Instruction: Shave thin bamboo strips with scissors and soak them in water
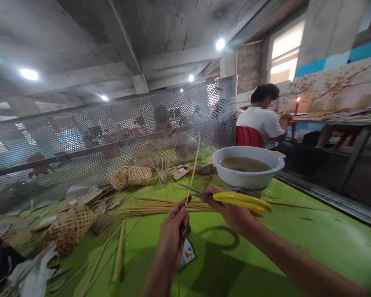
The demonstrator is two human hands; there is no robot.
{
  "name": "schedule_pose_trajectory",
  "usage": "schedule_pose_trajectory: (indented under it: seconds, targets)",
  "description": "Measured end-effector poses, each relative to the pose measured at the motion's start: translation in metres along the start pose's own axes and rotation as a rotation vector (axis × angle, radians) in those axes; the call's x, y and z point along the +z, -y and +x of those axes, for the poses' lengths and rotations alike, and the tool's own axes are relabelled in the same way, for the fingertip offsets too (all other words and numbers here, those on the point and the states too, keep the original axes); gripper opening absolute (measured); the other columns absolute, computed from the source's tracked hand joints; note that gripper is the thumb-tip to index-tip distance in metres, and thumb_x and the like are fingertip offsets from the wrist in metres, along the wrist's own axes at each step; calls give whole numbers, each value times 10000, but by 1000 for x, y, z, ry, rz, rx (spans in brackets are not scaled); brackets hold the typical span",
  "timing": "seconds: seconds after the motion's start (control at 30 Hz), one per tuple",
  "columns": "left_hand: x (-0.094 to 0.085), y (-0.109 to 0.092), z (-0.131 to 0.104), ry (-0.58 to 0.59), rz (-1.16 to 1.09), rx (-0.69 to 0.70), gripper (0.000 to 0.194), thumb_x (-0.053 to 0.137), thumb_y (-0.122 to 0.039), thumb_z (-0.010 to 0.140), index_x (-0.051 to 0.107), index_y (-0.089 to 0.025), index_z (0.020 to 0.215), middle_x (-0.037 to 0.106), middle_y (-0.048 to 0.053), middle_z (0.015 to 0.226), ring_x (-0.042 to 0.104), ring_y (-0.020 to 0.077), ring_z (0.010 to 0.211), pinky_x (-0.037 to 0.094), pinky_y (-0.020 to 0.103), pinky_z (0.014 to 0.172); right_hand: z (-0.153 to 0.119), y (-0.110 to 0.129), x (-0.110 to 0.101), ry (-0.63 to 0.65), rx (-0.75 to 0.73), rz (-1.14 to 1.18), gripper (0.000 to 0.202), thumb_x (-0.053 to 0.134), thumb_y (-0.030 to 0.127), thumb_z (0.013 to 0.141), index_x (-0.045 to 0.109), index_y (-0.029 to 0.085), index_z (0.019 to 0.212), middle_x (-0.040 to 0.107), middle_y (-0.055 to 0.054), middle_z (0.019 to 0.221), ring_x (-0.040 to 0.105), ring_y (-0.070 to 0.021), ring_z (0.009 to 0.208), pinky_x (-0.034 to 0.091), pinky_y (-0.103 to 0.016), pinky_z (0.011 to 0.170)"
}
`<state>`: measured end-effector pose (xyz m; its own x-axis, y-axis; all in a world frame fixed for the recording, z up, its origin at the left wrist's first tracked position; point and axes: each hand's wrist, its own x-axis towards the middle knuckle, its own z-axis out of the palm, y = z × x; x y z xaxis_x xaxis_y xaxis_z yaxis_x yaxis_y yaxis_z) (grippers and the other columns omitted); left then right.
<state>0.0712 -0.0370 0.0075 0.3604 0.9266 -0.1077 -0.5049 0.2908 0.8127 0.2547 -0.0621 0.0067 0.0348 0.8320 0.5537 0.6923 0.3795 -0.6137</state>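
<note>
My left hand (pixel 174 229) is closed in a pinch on the lower end of a thin bamboo strip (pixel 194 165), which points up and away. Below that hand a printed white packet (pixel 187 252) partly shows. Yellow-handled scissors (pixel 241 199) are gripped by my right hand (pixel 227 210) near the pivot. Their blades point left and cross the strip just above my left fingertips; whether they touch it I cannot tell. Behind both hands a bundle of bamboo strips (pixel 160 206) lies across the green table (pixel 266 251).
A white basin (pixel 247 179) of murky water stands at the back right. Woven bamboo pieces (pixel 76 225), scraps and loose strips (pixel 119 251) litter the left side. A perforated metal screen (pixel 111 140) borders the back. Beyond it, a person in white (pixel 261 121) sits near a lit candle (pixel 297 106).
</note>
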Motion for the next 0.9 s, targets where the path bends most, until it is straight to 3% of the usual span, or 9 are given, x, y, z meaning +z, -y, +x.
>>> schedule_pose_trajectory:
  seconds: [0.07,0.27,0.47,0.7,0.9]
  targets:
    - [1,-1,-1,-16,-24,-1,515,860,-262,599,700,-127,1070,476,-60,597,393,-3,465,325,85,437,0,1,0,-18,-11,-1,285,451,454,963,518,235,793,581,18,718,516,-158,641,357,-266,602]
    - [-3,-1,2,6,-24,27,506,853,-270,613,701,-129,1074,432,-79,548,337,0,433,240,93,386,-5,6,9,110,-46,24,284,535,455,915,539,228,744,578,22,681,507,-152,602,326,-251,543]
    - [0,-3,-1,11,39,-6,553,873,-296,580,711,-135,1084,447,-76,556,371,-8,444,286,79,421,4,-2,-4,-65,17,-44,300,446,456,949,488,226,762,559,22,696,493,-160,627,353,-270,601]
    - [-2,-4,2,-25,26,14,557,890,-297,543,726,-147,1053,461,-73,541,386,-10,437,288,73,420,-1,2,2,83,-7,11,316,500,487,925,500,227,747,546,36,682,509,-151,627,350,-252,583]
    - [-1,-4,1,0,52,-6,602,888,-319,548,713,-139,1095,444,-76,541,361,-7,437,260,82,415,4,0,-6,-53,16,-33,302,426,441,959,495,221,764,572,11,704,495,-159,637,355,-272,617]
